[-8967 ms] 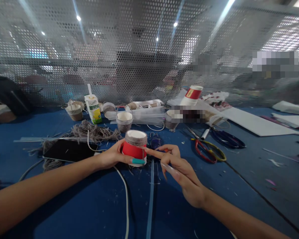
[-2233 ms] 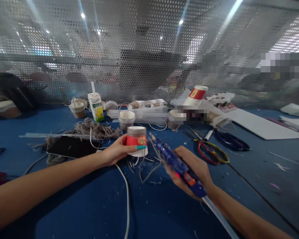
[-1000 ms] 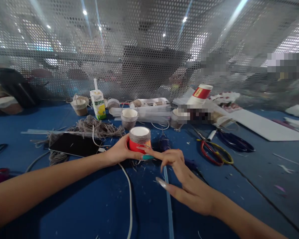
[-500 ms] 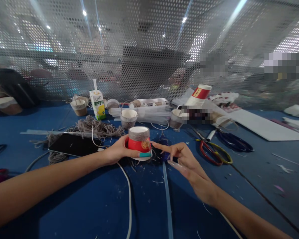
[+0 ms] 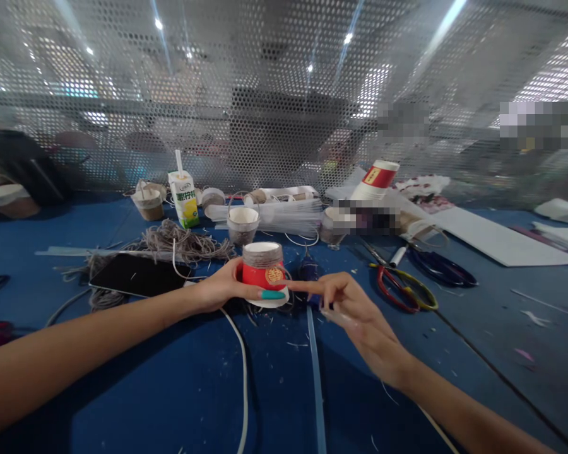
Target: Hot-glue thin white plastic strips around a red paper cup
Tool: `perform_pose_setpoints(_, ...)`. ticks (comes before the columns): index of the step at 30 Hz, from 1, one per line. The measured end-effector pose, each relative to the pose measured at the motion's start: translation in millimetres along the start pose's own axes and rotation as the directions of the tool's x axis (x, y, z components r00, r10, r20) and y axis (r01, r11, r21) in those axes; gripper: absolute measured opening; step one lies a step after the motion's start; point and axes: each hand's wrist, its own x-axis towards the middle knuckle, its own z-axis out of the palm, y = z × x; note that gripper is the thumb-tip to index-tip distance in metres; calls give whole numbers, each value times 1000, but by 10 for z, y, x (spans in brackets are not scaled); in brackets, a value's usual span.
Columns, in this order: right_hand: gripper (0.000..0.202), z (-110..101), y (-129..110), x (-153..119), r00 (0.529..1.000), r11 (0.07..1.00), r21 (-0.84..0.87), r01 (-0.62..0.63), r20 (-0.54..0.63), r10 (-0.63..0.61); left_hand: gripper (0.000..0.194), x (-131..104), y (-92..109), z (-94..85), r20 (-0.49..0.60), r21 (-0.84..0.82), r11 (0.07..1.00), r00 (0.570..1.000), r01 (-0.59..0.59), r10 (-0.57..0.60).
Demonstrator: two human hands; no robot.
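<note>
My left hand (image 5: 222, 284) is wrapped round a red paper cup (image 5: 258, 275) from its left side, with the thumb across the front. Grey twine (image 5: 263, 255) winds round the cup near its white end, and a gold emblem shows on the red part. My right hand (image 5: 350, 306) has its index finger stretched to the cup's right side, at the emblem; whether it touches is hard to tell. Its other fingers are bent, the thumb apart from the index finger. Behind that hand lies a blue tool (image 5: 308, 270), partly hidden, perhaps a glue gun.
Grey twine lies in a tangled heap (image 5: 184, 241) beside a black phone (image 5: 139, 275). Further back stand a drink carton (image 5: 183, 200) and small twine-wrapped cups (image 5: 243, 227). Scissors (image 5: 404, 290) and a white board (image 5: 506, 236) lie on the right. A white cable (image 5: 245, 378) crosses the front.
My right index finger has straightened and moved slightly down and left against the cup's side. The cup has turned a little in my left hand, showing more of the emblem.
</note>
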Motion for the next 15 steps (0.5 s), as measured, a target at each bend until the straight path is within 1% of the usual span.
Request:
perform_pose_setpoints(2,14,19,-17,-6,997,1000,-13,-26,77,27,58,-3,-3,-7,26,21,1000,1000,7,-8)
perform_pose_setpoints(4,19,32,-32,-1,995,999,12,-33,91,31,60,-6,-6,-14,48,32,999,999,13,-14)
perform_pose_setpoints(6,22,37,-45,13,998,998,50,-36,54,33,59,-10,-8,-22,60,38,999,998,24,-26)
perform_pose_setpoints(9,20,33,-50,37,998,995,91,-49,-33,52,56,-17,-11,-36,57,36,998,997,44,-46)
perform_pose_setpoints(15,15,-13,16,116,986,986,164,-32,-155,58,61,-23,-9,-41,48,-9,999,998,46,-45)
